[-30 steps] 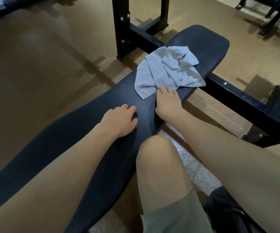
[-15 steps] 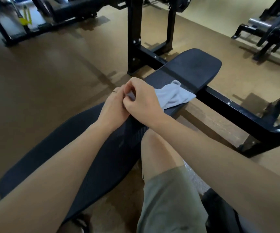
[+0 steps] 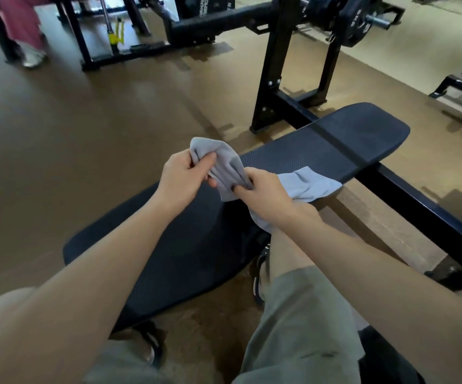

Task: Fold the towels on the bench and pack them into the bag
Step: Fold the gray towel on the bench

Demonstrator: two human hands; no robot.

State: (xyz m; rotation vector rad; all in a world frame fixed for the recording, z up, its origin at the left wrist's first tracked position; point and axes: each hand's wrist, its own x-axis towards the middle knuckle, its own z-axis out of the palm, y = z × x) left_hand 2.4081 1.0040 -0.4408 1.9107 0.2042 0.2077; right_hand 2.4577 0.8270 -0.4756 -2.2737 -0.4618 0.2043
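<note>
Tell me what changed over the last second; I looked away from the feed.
Both hands took hold of the towel and lifted its near end off the bench: left hand grips the raised corner, right hand pinches beside it. Its far end stayed on the bench, which did not move.

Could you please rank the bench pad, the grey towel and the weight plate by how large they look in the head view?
1. Bench pad, by far the largest.
2. Grey towel, partly hidden by both hands.
3. Weight plate; it stands farther away, so its true size is unsure.
</note>
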